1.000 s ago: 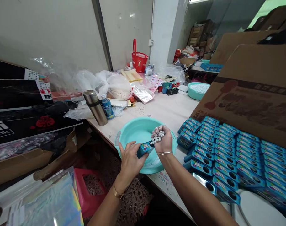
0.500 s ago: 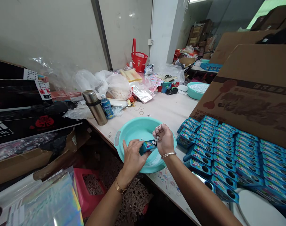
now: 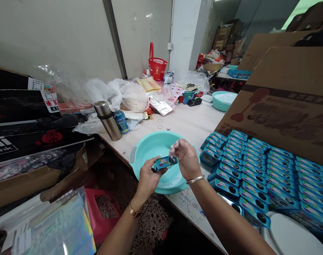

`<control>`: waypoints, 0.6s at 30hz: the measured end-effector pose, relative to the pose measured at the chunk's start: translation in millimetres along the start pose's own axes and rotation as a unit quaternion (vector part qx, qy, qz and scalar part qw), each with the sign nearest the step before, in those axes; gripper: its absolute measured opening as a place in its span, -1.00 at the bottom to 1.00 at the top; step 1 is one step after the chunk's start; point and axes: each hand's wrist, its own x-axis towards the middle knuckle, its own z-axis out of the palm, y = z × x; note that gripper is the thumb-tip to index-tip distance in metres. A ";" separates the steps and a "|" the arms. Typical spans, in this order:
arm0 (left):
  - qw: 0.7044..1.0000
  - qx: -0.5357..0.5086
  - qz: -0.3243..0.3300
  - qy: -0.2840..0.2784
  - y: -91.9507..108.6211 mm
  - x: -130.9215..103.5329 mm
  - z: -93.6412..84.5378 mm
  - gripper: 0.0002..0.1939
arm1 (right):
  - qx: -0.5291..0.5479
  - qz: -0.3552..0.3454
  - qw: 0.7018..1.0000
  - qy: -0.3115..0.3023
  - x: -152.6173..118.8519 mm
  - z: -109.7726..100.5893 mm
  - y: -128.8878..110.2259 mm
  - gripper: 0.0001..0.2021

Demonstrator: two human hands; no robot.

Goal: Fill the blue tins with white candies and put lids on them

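My left hand (image 3: pixel 148 179) grips a small blue candy box (image 3: pixel 165 162), tilted above a turquoise basin (image 3: pixel 148 141). The box's printed side faces up, and its dark round window is toward my right hand (image 3: pixel 186 157). That hand is beside the box's right end, fingers curled inward and whitish with powder. Whatever those fingers enclose is hidden. A few small white pieces (image 3: pixel 172 183) and some white powder lie in the bottom of the basin.
Rows of blue boxes (image 3: pixel 253 177) fill the table's right side, before a large cardboard carton (image 3: pixel 289 78). A steel flask (image 3: pixel 108 122) and a blue bottle (image 3: pixel 121 120) stand left of the basin. Farther back is another turquoise basin (image 3: pixel 222 105) of white pieces. A red stool (image 3: pixel 97 212) is below left.
The white pieces between my right palm and the box no longer show. The box has turned so its print and window face me more. My right hand's fingers have curled closer to it.
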 end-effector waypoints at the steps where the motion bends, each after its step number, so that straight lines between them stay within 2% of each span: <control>1: 1.000 -0.020 -0.009 -0.005 0.7 0.0 -0.5 -0.60 | 0.001 -0.003 1.000 -0.003 -0.7 1.0 -2.0 -0.74; 5: 0.995 -0.090 -0.032 -0.028 7.9 -0.3 -7.1 -0.62 | 0.059 -0.012 0.997 0.040 1.4 -2.2 -11.1 -0.74; 8: 0.993 -0.110 -0.020 -0.038 14.6 -3.9 -14.2 -0.64 | 0.060 -0.018 0.995 0.079 4.4 -16.4 -14.2 -0.72; 11: 0.992 -0.109 0.026 -0.052 18.9 -9.7 -19.2 -0.66 | -0.045 0.011 0.996 0.078 7.4 -40.7 -9.9 -0.71; 13: 0.991 -0.105 0.063 -0.056 19.5 -13.2 -21.3 -0.69 | -0.180 0.040 0.982 0.050 11.9 -58.2 -4.0 -0.71; 14: 0.990 -0.101 0.076 -0.058 19.2 -14.4 -22.5 -0.70 | -0.270 0.048 0.962 0.019 15.6 -65.8 -0.6 -0.73; 15: 0.990 -0.094 0.084 -0.061 18.5 -15.3 -23.8 -0.70 | -0.371 0.051 0.927 -0.025 20.1 -71.9 2.9 -0.75; 16: 0.990 -0.087 0.090 -0.063 17.5 -15.8 -25.5 -0.71 | -0.476 0.054 0.874 -0.079 25.5 -76.3 6.5 -0.77; 18: 0.990 -0.072 0.101 -0.064 14.7 -15.9 -29.5 -0.71 | -0.660 0.070 0.723 -0.191 37.2 -79.6 14.5 -0.78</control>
